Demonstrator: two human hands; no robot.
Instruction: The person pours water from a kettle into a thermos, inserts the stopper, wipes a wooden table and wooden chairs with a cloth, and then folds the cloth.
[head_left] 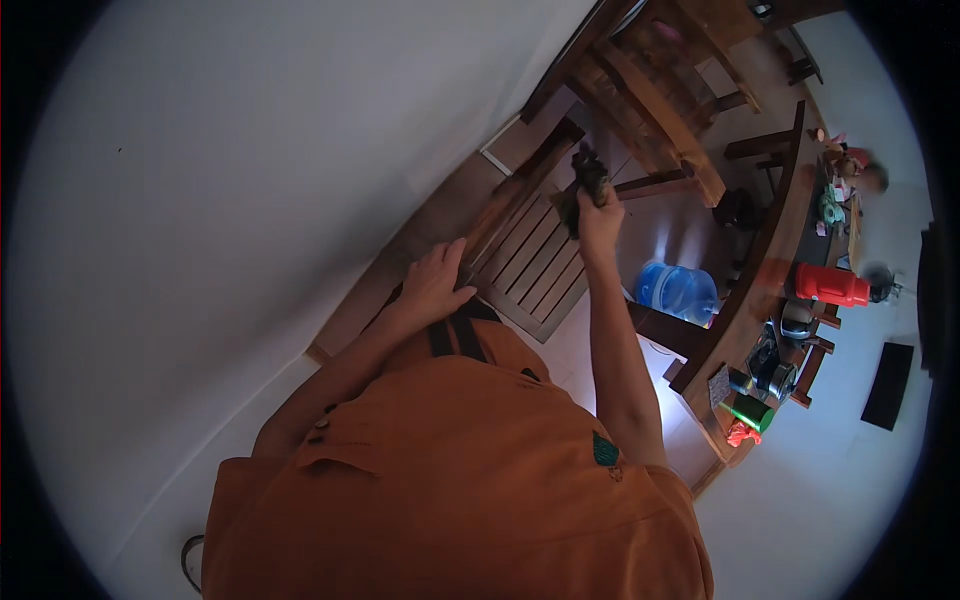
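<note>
My right hand (602, 225) is closed around a dark, knobby tool (590, 172) with a greenish-brown part hanging at its side. Its exact kind is too dim to make out. The tool is held above a slatted wooden seat (528, 262). My left hand (437, 283) lies with its fingers stretched out by the near end of the seat's wooden rail (520, 190). Whether it presses on the rail or only rests beside it, I cannot tell.
A white wall (240, 180) runs close along the left. At right, a long wooden table (740, 330) carries a red thermos (830, 285), a green cup (752, 412) and other items. A blue water jug (677, 290) stands on the floor, and a wooden chair (650, 100) stands beyond.
</note>
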